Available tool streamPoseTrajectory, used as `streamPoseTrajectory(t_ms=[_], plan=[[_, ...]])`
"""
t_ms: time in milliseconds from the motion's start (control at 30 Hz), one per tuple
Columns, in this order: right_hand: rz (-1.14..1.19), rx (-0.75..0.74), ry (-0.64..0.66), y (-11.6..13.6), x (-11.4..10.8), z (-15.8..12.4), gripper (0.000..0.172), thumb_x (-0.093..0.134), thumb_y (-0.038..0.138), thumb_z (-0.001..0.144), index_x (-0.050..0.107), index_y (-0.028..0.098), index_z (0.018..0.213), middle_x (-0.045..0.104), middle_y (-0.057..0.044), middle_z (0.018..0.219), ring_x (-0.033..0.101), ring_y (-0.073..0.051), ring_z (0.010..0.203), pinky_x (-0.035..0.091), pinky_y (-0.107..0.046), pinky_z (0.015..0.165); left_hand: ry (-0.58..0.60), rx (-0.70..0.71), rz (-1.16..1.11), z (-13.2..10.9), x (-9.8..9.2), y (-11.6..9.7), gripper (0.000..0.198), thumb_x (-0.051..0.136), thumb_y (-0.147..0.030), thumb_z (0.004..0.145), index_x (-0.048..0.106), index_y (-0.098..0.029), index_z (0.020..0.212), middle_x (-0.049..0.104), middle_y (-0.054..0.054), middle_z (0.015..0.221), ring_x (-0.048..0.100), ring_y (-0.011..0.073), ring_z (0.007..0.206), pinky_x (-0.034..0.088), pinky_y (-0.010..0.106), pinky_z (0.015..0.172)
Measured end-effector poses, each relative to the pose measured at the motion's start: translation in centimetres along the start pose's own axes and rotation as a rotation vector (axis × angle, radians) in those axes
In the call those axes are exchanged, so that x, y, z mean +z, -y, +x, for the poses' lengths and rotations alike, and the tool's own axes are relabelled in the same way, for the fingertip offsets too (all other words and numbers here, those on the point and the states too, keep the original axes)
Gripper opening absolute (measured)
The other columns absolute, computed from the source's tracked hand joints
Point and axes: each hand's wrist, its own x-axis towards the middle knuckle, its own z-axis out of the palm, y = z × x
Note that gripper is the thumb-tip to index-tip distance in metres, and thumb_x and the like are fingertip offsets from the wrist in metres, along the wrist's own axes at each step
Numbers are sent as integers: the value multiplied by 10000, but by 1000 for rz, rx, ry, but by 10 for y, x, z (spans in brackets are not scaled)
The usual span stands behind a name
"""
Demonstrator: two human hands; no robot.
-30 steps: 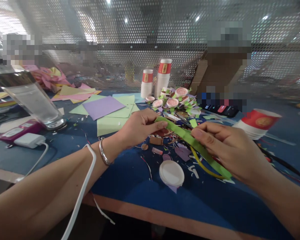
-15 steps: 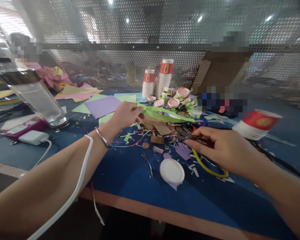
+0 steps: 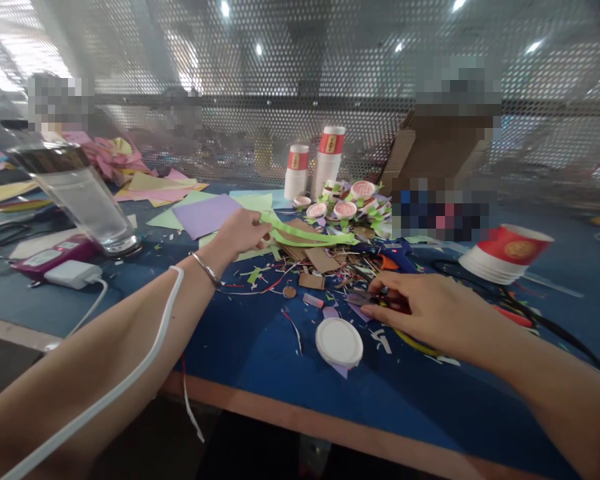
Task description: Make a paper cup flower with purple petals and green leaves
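Note:
My left hand (image 3: 245, 232), with a silver bangle at the wrist, pinches one end of some bright green paper strips (image 3: 315, 235). The strips stretch to the right over a heap of cardboard and paper scraps. My right hand (image 3: 405, 303) is closed around what look like pliers (image 3: 363, 298), their dark jaws pointing left, low over the scraps; my fingers hide part of the handles. Below that hand shows a yellow curved piece (image 3: 417, 344). A round white lid-like disc (image 3: 339, 341) lies nearer the table's front edge, over a bit of purple paper.
Behind the scraps sit a blue glue gun (image 3: 397, 252), a pile of small paper-trimmed discs (image 3: 345, 210) and stacked paper cups (image 3: 329, 160). More cups (image 3: 510, 253) stand right. To the left are a glass of water (image 3: 87, 207), a purple power strip (image 3: 55, 257) and coloured sheets (image 3: 205, 213).
My right hand has moved down and slightly left with the pliers, away from the green strips. The strips' right end has shifted left, and my left hand still pinches them.

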Motion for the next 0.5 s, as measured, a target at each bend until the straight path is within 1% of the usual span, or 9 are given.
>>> streamPoseTrajectory(t_ms=[100,200,333,400,500], plan=[[-15,-31,-20,-1,0,-1,378,609,601,921,700,237,969,723,-55,751,644,-245,657,351,-323,592,-21,10,-31,2,-1,2,217,749,-172,807,616,-158,636,721,73,668,655,132,509,446,242,534],[-50,-33,-1,-1,-1,-1,404,564,620,943,679,233,966,732,-65,783,662,-265,701,360,-337,611,-78,14,-91,1,-3,-1,180,765,-171,792,626,-158,678,694,50,634,653,133,531,454,233,529],[-102,-34,11,0,-3,-3,451,499,647,975,666,228,974,746,-73,826,684,-284,747,374,-351,626,-195,16,-253,-3,-4,-10,161,745,-194,819,602,-167,751,703,50,717,684,136,609,521,234,573],[-132,-49,-9,0,-3,-3,429,503,619,984,676,226,969,756,-73,840,700,-290,762,383,-353,630,-260,20,-338,-4,-3,-16,144,715,-184,842,581,-176,787,702,38,757,693,125,650,555,227,624],[-189,-81,-60,-3,-1,-3,370,519,540,1000,697,230,901,769,-60,830,721,-290,759,400,-352,626,-371,49,-521,-6,-3,-25,126,674,-142,869,574,-187,807,660,-12,733,673,92,650,579,213,690]])
